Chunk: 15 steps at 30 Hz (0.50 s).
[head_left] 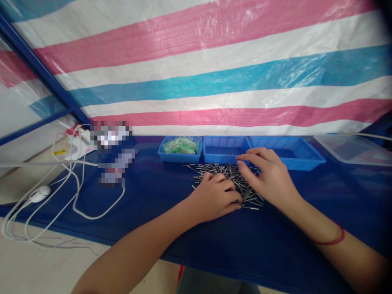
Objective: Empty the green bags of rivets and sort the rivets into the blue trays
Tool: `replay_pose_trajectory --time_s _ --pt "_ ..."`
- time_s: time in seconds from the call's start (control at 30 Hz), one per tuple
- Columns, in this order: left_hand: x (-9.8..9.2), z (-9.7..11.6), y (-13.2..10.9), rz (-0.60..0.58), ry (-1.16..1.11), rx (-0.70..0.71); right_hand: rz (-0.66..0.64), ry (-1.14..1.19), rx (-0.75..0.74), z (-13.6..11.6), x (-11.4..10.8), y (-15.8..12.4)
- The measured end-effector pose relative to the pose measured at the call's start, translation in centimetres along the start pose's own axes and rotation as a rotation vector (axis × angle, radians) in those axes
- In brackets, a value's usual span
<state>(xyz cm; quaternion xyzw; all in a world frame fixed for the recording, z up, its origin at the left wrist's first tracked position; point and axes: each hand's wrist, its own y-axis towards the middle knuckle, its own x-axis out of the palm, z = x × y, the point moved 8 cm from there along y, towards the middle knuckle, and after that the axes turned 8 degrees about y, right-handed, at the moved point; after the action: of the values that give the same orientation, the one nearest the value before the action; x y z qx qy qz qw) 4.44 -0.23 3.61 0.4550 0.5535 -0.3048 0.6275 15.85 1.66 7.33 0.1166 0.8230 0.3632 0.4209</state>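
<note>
A loose heap of thin silvery metal pins that look like blind rivets (241,179) lies on the dark blue tabletop. My left hand (214,196) rests over the near left side of the heap, fingers curled. Its thumb and index finger close at one end of a single blind rivet (252,208), which points to the right. Above the heap's right side is my right hand (269,173), thumb and index tips brought together near the front edge of the middle blue bin (225,157). Whatever sits between those tips is too small to make out.
The left blue bin (179,159) holds green-tinted clear bags with small parts. A right blue bin (288,159) adjoins the middle one. A translucent lid or tray (352,149) lies far right. White cables (78,196) sprawl on the left. Striped sheeting (214,90) hangs behind.
</note>
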Motion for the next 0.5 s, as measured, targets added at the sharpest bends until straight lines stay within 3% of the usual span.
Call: replay_pose_trajectory --time_s 0.5 --pt "0.4 0.6 0.2 0.03 0.184 -0.024 -0.026 0.063 -0.003 -1.4 -0.2 -0.4"
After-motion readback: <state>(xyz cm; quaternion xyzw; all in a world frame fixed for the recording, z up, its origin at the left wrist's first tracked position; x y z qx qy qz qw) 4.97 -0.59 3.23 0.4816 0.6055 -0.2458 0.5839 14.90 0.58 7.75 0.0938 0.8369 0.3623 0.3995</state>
